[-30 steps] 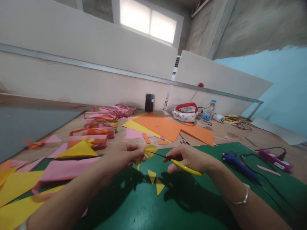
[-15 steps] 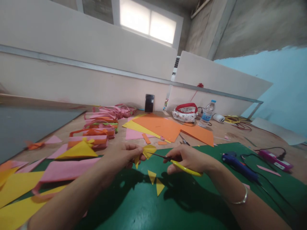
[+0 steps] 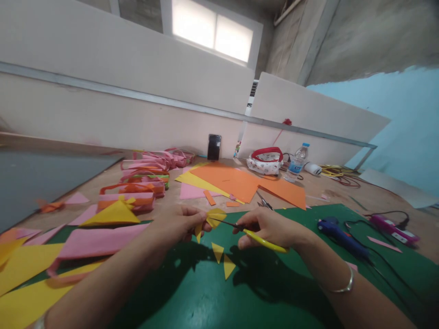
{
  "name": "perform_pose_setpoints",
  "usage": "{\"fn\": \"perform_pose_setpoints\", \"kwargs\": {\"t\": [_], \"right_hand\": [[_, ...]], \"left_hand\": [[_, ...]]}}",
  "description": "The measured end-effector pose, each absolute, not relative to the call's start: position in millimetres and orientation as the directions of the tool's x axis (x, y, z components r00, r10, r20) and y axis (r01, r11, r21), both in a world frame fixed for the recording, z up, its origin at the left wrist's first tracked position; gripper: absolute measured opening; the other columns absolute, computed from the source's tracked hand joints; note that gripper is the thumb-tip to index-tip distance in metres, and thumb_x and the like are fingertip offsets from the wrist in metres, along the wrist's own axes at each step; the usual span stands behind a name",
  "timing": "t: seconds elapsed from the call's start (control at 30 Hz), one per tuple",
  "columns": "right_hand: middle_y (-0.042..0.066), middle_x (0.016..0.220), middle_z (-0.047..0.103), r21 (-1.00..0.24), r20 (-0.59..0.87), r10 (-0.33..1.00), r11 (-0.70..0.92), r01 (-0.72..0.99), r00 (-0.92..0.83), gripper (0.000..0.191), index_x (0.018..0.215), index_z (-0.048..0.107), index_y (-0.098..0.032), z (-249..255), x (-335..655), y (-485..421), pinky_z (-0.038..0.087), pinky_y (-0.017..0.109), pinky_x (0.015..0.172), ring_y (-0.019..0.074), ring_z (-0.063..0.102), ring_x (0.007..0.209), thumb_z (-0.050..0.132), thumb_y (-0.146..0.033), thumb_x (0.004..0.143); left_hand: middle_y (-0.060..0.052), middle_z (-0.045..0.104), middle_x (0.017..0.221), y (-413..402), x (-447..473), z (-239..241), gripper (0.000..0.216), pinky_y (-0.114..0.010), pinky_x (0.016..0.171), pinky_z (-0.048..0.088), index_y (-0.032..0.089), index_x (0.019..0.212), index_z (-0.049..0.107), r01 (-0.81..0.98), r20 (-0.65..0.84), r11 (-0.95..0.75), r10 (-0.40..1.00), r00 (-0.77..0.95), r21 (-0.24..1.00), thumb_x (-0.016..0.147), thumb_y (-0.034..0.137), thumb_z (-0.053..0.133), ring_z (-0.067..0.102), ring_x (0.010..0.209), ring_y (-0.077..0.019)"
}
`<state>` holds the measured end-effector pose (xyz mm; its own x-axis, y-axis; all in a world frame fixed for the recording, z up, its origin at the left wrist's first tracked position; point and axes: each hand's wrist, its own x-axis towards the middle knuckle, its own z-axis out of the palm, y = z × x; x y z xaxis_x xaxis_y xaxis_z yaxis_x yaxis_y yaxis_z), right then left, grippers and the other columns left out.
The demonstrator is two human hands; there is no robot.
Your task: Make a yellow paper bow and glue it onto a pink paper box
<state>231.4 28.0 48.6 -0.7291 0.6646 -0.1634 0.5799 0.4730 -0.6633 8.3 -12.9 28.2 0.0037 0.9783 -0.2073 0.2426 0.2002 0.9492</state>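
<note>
above the green mat (image 3: 192, 294), the left hand (image 3: 188, 221) pinches a yellow piece (image 3: 217, 216) at the scissors (image 3: 263, 241) gripped in the right hand's (image 3: 265, 226) curled fingers, so a slip could nick nearby fingertips.

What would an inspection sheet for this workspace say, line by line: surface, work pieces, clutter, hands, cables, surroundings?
Surface: green mat on a brown table.
Work pieces: yellow-handled scissors, blades at a yellow piece; two yellow triangles on the mat.
Clutter: pink and orange handled pieces at left; orange sheets, pouch and bottle farther back.
Hands: left hand pinches the yellow piece; right hand holds the scissors.
Cables: black cords by the blue glue gun and purple power strip; yellow and red cables at back right.
Surroundings: phone upright before white panels; bright window above.
</note>
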Motion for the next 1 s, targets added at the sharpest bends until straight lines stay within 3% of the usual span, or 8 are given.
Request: {"fn": "perform_pose_setpoints", "kwargs": {"t": [0.5,0.73,0.87,1.0], "right_hand": [[-0.004,0.062,0.042,-0.652,-0.147,0.676,0.483,0.585,-0.722,0.043,0.093,0.070,-0.012,47.3,230.5,27.5,0.020,0.023,0.049,0.0088,0.032,0.057,0.068,-0.050,0.073],[-0.003,0.062,0.045,-0.644,-0.125,0.683,0.495,0.583,-0.719,0.043,0.090,0.070,-0.012,46.6,230.4,28.7,0.021,0.023,0.049,0.0091,0.034,0.057,0.069,-0.050,0.072],[-0.003,0.063,0.045,-0.638,-0.117,0.692,0.498,0.587,-0.713,0.043,0.091,0.071,-0.012,45.6,230.5,28.7,0.022,0.022,0.049,0.0093,0.035,0.058,0.069,-0.051,0.072],[-0.003,0.062,0.044,-0.637,-0.119,0.694,0.495,0.591,-0.710,0.041,0.092,0.071,-0.013,43.4,232.8,30.2,0.024,0.022,0.049,0.0098,0.037,0.058,0.071,-0.048,0.070]], "left_hand": [[0.003,0.047,0.044,-12.5,8.3,27.4,0.034,-0.023,0.044,0.018,0.016,0.058,0.070,0.200,-0.219,0.210,0.975,0.028,0.957,0.063,0.050,0.065,0.032,0.044,-0.0093],[-0.001,0.056,0.054,-11.4,6.8,23.2,0.037,-0.022,0.045,0.022,0.015,0.064,0.072,0.171,-0.213,0.206,0.977,0.021,0.963,0.063,0.050,0.064,0.037,0.047,-0.0098],[-0.003,0.061,0.062,-11.6,7.0,22.5,0.030,-0.021,0.047,0.026,0.015,0.068,0.074,0.161,-0.204,0.195,0.978,0.042,0.968,0.060,0.043,0.069,0.040,0.049,-0.0085],[0.002,0.054,0.052,-13.3,7.5,24.3,0.022,-0.021,0.045,0.022,0.016,0.064,0.073,0.189,-0.168,0.166,0.986,-0.006,0.968,0.059,0.038,0.070,0.033,0.045,-0.0066]]}}
